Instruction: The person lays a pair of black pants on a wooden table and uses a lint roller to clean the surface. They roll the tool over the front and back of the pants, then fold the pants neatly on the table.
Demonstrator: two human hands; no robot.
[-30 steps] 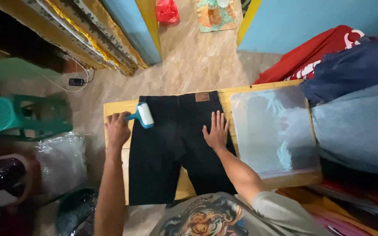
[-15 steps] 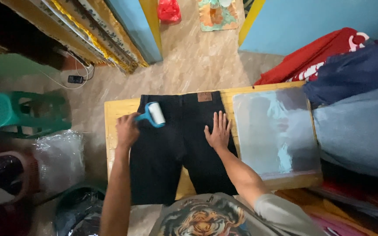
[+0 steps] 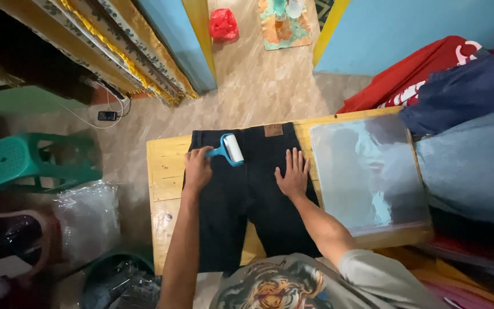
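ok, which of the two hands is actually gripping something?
The left hand: it is closed on the blue handle of the lint roller. The right hand lies flat, fingers spread, on the black jeans.

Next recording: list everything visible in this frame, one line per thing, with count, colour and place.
jeans: one pair, black, laid flat on the table, waistband at the far edge.
lint roller: one, blue handle with white roll, on the jeans near the waistband.
table: one, light wood, centre.
plastic sheet: one, clear, on the table's right part.
stool: one, green plastic, floor at left.
plastic bags: clear, piled on the floor at lower left.
red bag: one, floor at the top.
stacked cloth: red, navy and grey-blue, right side.
phone on a cable: one, dark, floor at left.
left hand: grip closed on the lint roller handle.
right hand: flat, fingers spread, on the jeans.
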